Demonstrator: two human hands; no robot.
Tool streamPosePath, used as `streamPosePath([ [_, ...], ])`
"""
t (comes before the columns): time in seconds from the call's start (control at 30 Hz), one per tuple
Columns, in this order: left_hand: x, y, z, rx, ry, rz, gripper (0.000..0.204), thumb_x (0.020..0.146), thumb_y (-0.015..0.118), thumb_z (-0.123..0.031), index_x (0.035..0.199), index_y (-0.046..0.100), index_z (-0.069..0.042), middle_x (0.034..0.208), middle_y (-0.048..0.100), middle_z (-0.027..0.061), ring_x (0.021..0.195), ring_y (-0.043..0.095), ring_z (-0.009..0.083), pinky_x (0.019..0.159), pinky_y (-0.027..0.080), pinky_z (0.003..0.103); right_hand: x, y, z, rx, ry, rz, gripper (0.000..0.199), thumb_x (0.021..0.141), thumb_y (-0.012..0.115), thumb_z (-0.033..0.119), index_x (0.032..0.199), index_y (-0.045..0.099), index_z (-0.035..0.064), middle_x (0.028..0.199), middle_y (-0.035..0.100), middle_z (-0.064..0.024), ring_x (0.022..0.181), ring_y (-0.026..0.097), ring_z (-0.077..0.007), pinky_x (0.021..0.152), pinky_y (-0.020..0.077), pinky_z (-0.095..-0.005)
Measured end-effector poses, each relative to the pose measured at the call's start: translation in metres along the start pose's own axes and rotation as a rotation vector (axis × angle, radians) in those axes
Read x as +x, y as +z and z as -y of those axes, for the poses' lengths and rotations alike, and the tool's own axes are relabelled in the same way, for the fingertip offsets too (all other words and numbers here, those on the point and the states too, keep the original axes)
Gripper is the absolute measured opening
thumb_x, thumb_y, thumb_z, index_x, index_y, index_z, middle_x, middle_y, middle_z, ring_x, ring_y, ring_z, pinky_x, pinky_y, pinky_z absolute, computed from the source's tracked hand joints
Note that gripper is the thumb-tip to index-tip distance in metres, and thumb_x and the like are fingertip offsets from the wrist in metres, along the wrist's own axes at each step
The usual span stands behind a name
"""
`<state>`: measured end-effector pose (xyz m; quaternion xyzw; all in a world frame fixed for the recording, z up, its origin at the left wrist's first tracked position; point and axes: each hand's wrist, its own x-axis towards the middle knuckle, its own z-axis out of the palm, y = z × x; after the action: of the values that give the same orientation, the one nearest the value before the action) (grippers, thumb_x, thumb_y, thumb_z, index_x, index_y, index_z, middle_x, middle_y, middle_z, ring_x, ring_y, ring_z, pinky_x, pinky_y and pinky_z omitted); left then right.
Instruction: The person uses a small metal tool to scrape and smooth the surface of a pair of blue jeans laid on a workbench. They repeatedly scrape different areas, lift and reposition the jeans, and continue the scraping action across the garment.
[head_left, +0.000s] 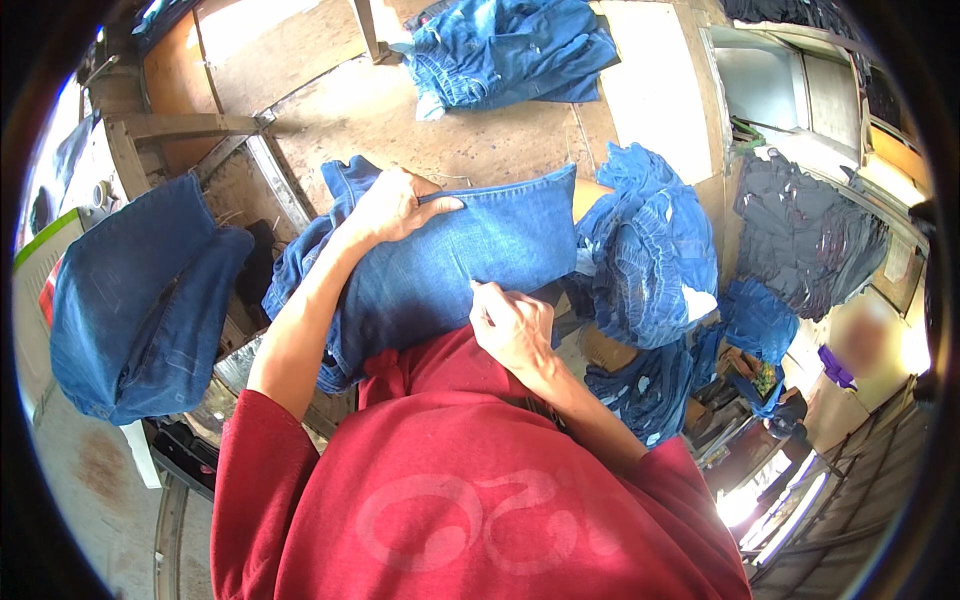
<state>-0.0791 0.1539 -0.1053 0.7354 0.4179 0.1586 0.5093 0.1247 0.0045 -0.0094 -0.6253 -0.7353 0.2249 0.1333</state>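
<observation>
Left hand [405, 207]: gripping jeans [455, 245] at far edge | right hand [513, 325]: narrow, fingertips at jeans | denim pile [655, 250]: right of jeans | surface [365, 115]: beyond jeans

Red shirt [450, 455], faded pale print [470, 520]

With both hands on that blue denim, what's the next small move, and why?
Probably a gentle tug with the right hand: it seems to pinch the denim near a small crease, while the left hand grips the upper edge, steadying the cloth.
</observation>
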Motion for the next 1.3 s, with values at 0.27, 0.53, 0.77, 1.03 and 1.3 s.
streamPosePath([
  [0.27, 0.001, -0.001, -0.001, 0.001, -0.021, 0.025, 0.040, 0.098, 0.076, -0.043, 0.100, 0.083, -0.003, 0.078, 0.074, 0.0200, 0.063, 0.070, 0.0301, 0.065, 0.054, 0.039, 0.037, 0.031, -0.008, -0.029, -0.040, -0.091, 0.018, 0.093, 0.071, 0.015, 0.111, 0.072, 0.0130, 0.072, 0.074, -0.0041, 0.057, 0.071, -0.0213, 0.054, 0.0587, -0.0357],
  [0.53, 0.002, 0.000, 0.003, 0.023, -0.026, 0.037, 0.039, 0.098, 0.075, -0.043, 0.100, 0.083, -0.004, 0.077, 0.074, 0.0194, 0.065, 0.070, 0.0308, 0.066, 0.055, 0.040, -0.008, -0.004, -0.001, -0.067, -0.008, 0.056, 0.020, 0.089, 0.073, 0.013, 0.109, 0.074, 0.0126, 0.070, 0.072, -0.0041, 0.056, 0.069, -0.0216, 0.055, 0.0581, -0.0370],
  [0.77, 0.002, 0.001, -0.003, -0.010, -0.043, -0.004, 0.039, 0.098, 0.076, -0.042, 0.097, 0.082, -0.003, 0.079, 0.074, 0.0197, 0.065, 0.070, 0.0323, 0.066, 0.055, 0.040, 0.008, 0.010, -0.015, 0.035, 0.007, -0.104, 0.014, 0.091, 0.073, 0.008, 0.104, 0.074, 0.0126, 0.065, 0.067, -0.0025, 0.052, 0.066, -0.0190, 0.049, 0.0541, -0.0336],
  [1.03, 0.011, -0.006, 0.007, 0.097, 0.124, 0.095, 0.043, 0.100, 0.071, -0.043, 0.089, 0.080, -0.003, 0.079, 0.073, 0.0201, 0.072, 0.071, 0.0388, 0.067, 0.056, 0.044, 0.006, 0.018, 0.008, 0.050, -0.009, -0.051, 0.016, 0.089, 0.074, 0.004, 0.105, 0.074, 0.0086, 0.065, 0.066, -0.0011, 0.052, 0.066, -0.0169, 0.051, 0.0546, -0.0322],
  [1.3, 0.011, -0.001, 0.013, 0.136, 0.235, 0.022, 0.047, 0.099, 0.073, -0.042, 0.076, 0.072, -0.001, 0.073, 0.069, 0.0176, 0.069, 0.070, 0.0376, 0.067, 0.056, 0.045, -0.006, 0.020, 0.000, -0.008, -0.039, -0.135, 0.010, 0.092, 0.072, 0.010, 0.102, 0.072, 0.0116, 0.063, 0.067, -0.0024, 0.051, 0.065, -0.0195, 0.049, 0.0549, -0.0335],
])
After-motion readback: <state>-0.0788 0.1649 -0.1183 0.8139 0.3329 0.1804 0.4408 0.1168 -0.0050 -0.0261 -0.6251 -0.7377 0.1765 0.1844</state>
